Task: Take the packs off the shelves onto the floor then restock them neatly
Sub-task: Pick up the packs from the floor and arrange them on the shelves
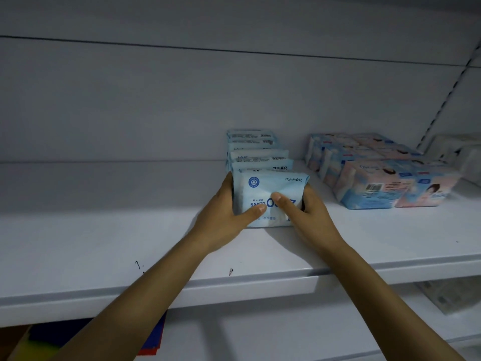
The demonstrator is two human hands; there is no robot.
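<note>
Head view: left hand (221, 212) and right hand (309, 212) grip the front pack (270, 186) by its sides, thumbs on its face. It stands on the shelf (104, 230), heading a row (257, 155) running toward 12 o'clock; pink packs (385, 175) sit at 3 o'clock.

Both arms reach forward; the left hand (221, 212) clasps the left side of the front pack (270, 186), thumb across its face. The right hand (311, 214) grips its right side, thumb on the face.

The white shelf (104, 243) carries a row of blue packs (260, 162) (standing upright) beside pink-and-blue packs (377, 183).
</note>
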